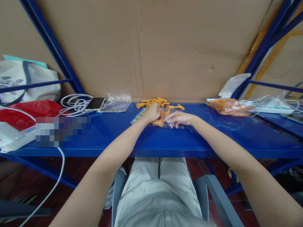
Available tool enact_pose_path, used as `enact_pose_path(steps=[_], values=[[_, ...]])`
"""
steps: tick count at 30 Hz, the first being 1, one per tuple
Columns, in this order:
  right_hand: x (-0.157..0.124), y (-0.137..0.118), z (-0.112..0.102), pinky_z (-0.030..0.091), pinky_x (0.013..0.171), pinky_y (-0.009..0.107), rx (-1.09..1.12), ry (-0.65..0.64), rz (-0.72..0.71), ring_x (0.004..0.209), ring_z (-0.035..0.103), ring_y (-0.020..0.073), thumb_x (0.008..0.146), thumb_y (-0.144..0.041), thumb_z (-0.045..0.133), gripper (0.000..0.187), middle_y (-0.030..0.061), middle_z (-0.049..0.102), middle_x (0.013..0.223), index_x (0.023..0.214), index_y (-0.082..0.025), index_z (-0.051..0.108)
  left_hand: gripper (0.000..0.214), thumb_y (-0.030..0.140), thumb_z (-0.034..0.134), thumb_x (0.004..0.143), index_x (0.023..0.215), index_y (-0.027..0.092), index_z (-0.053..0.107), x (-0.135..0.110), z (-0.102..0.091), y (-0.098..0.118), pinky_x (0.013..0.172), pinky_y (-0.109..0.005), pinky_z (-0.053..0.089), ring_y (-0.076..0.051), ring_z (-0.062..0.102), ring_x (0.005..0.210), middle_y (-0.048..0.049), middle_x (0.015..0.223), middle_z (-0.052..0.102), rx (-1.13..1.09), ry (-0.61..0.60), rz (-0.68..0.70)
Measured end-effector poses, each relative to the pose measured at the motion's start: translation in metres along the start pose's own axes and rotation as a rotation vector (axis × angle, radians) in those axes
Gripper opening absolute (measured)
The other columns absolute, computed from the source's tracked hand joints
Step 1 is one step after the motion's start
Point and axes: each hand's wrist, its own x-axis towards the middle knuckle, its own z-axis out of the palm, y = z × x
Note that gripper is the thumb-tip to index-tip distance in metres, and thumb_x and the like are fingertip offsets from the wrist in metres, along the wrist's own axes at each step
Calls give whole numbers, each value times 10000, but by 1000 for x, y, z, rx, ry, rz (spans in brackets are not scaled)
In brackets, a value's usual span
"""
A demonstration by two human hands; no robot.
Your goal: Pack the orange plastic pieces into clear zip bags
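Several small orange plastic pipe-shaped pieces (162, 101) lie in a loose pile on the blue shelf. My left hand (152, 112) is closed at the near side of this pile; what its fingers grip is hidden. Just to its right, my right hand (178, 119) has curled fingers on a clear plastic bag (170, 125) lying on the shelf. Orange pieces (158, 123) show in or under the clear plastic between the hands. A colourful printed card (138, 116) sticks out left of my left hand. One orange piece (175, 107) rests apart, behind my right hand.
At left are a phone (95, 103), coiled white cable (77, 105), a printed packet (115, 105), a red bag (35, 113) and a power strip (21, 140). Bagged orange items (230, 106) lie at right. Cardboard (151, 47) closes the back; blue posts (53, 47) flank it.
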Motion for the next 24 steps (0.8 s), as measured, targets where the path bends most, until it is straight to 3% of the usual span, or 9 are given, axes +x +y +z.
enact_pose_path(steps=[8, 12, 15, 24], values=[[1, 1, 3, 493, 443, 148, -6, 15, -16, 591, 635, 98, 826, -145, 674, 280, 24, 686, 766, 1097, -184, 734, 267, 137, 401, 908, 1140, 98, 528, -4, -3, 3, 920, -400, 473, -284, 639, 1029, -194, 1127, 663, 81, -85, -17], [1, 2, 2, 486, 446, 133, 23, -6, -42, 585, 630, 84, 804, -131, 686, 326, 8, 672, 768, 1123, -195, 718, 196, 154, 392, 913, 965, 142, 581, 1, -2, -1, 972, -380, 454, -273, 619, 1079, -172, 1126, 663, 127, -130, 51], [1, 2, 1, 487, 450, 134, 17, -11, -40, 566, 617, 83, 804, -132, 684, 244, 3, 644, 697, 1039, -168, 740, 201, 156, 388, 905, 871, 165, 586, 4, 1, -4, 987, -377, 450, -279, 613, 1094, -164, 1108, 671, 141, -156, 76], [1, 3, -1, 491, 484, 133, -6, -7, -28, 612, 591, 79, 796, -81, 647, 262, 22, 675, 729, 996, -183, 780, 237, 171, 398, 907, 880, 161, 633, 3, 0, 0, 1025, -391, 439, -280, 602, 1135, -143, 1153, 681, 115, -156, 69]])
